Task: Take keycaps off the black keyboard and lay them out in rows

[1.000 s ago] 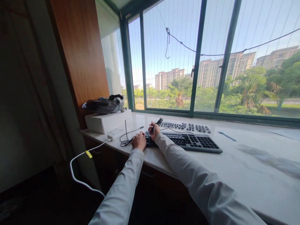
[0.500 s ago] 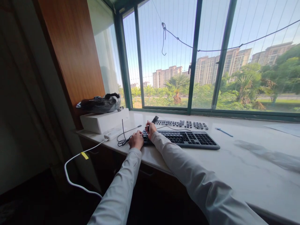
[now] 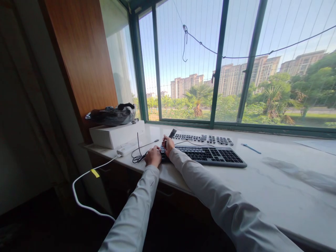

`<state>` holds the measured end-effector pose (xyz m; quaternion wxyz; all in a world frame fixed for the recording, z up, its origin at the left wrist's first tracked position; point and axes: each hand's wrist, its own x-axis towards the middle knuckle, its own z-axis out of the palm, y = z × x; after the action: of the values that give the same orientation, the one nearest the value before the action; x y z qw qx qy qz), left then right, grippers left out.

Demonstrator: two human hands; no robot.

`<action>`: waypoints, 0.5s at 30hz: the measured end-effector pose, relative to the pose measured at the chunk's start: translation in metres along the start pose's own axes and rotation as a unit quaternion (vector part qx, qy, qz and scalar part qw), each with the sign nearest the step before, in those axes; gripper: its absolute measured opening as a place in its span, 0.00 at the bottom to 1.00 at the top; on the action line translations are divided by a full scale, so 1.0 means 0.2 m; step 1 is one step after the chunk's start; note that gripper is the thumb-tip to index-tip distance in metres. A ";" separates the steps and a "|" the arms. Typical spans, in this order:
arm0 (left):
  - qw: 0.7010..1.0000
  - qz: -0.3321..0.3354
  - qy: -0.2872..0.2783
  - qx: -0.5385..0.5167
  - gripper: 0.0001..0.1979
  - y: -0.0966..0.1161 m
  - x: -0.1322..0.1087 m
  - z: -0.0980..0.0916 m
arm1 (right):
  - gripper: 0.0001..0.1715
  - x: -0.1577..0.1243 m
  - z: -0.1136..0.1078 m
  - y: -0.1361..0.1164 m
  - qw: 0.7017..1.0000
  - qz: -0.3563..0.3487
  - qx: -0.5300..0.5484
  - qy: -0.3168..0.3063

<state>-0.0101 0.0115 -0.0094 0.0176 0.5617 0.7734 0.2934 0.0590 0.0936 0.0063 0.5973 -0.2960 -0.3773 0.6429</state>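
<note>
Right hand point(image 3: 168, 143) pinches a small dark tool point(image 3: 172, 133) over the left end of the dark keyboard point(image 3: 210, 155), left hand point(image 3: 153, 156) curled closed against that same end, near the counter's point(image 3: 262, 182) front-left corner.

Counter point(image 3: 262, 185) right of keyboard point(image 3: 210, 155) open, bar possibly plastic sheet point(image 3: 301, 175); white box point(image 3: 115, 134), cable tangle point(image 3: 137, 159) crowd left; second keyboard point(image 3: 204, 139) behind.

Lighting: strong daylight through the window point(image 3: 189, 52), scene backlit; left wall point(image 3: 26, 115) and floor point(image 3: 39, 227) in deep shadow; soft sheen on the pale counter point(image 3: 262, 189). Quality: crisp focus, wide-angle bending and stretch toward edges
</note>
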 end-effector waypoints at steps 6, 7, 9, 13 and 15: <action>1.000 -0.005 0.002 -0.002 0.14 -0.01 0.00 0.01 | 0.20 0.00 -0.02 0.00 0.998 0.016 0.053 -0.009; 1.000 -0.002 0.003 -0.001 0.14 -0.01 0.00 0.01 | 0.20 0.00 -0.02 0.00 0.998 0.011 0.055 -0.021; 1.000 0.007 0.008 0.001 0.14 -0.01 0.00 0.01 | 0.21 -0.01 -0.02 0.01 0.998 0.002 0.050 -0.045; 1.000 0.009 0.004 -0.005 0.14 -0.02 0.01 0.02 | 0.26 -0.04 -0.01 0.02 0.997 -0.021 0.011 -0.070; 1.000 0.007 0.002 -0.007 0.15 -0.03 0.01 0.02 | 0.28 -0.05 0.00 0.02 0.995 -0.045 -0.040 -0.075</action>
<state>-0.0145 0.0147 -0.0143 0.0181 0.5661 0.7677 0.2997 0.0580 0.0828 0.0014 0.5831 -0.2532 -0.4591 0.6206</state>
